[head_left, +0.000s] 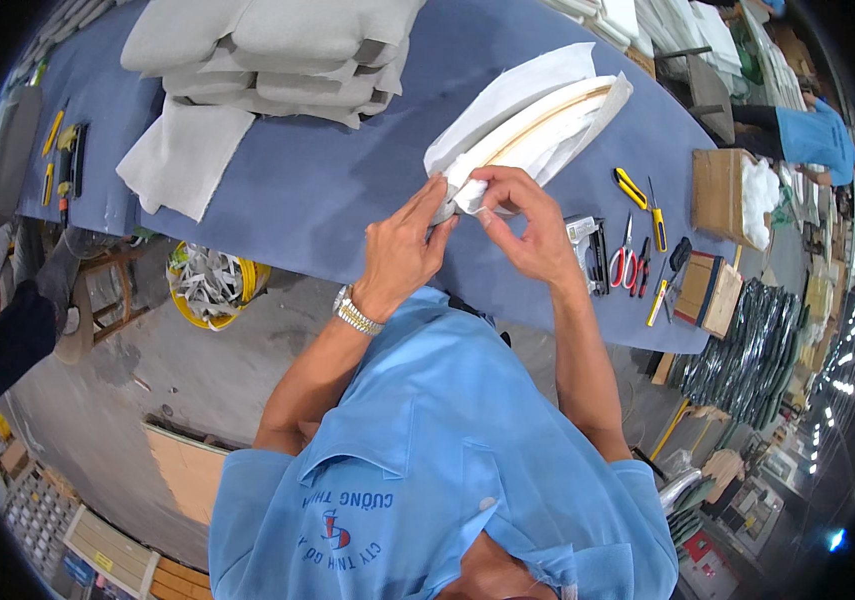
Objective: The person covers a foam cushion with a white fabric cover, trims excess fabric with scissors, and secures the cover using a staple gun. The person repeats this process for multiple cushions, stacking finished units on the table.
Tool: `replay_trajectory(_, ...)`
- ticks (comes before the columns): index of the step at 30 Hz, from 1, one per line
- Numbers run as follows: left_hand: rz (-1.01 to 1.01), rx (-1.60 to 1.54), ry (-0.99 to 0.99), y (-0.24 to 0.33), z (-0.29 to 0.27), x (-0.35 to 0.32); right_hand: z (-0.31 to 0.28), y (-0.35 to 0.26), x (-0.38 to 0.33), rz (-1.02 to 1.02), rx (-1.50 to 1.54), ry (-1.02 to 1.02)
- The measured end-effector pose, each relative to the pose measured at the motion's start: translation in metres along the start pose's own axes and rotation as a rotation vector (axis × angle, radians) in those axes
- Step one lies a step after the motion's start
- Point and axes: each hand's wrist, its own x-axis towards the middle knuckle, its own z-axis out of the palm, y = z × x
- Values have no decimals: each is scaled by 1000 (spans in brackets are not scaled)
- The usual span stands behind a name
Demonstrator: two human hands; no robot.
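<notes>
The white fabric-covered frame (532, 125) is lying on the blue desk (317, 180). The left hand (402, 250) and right hand (532, 225) are both pinching its near corner. A staple gun (587, 250) and red scissors (623, 262) are lying just right of the right hand.

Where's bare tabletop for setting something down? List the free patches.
Free: blue table between the hanging grey cloth and the padded panel. Crowded: tools right of the right hand, around the scissors and yellow knife; cushions fill the far edge.
</notes>
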Motion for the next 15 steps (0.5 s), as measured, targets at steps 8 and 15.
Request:
replay_trajectory(8,44,50,48,-9,4,-11,32,1,1,-18,-252,131)
replay_trajectory(15,63,67,67,-18,-4,-3,43,7,10,-152,-300,224)
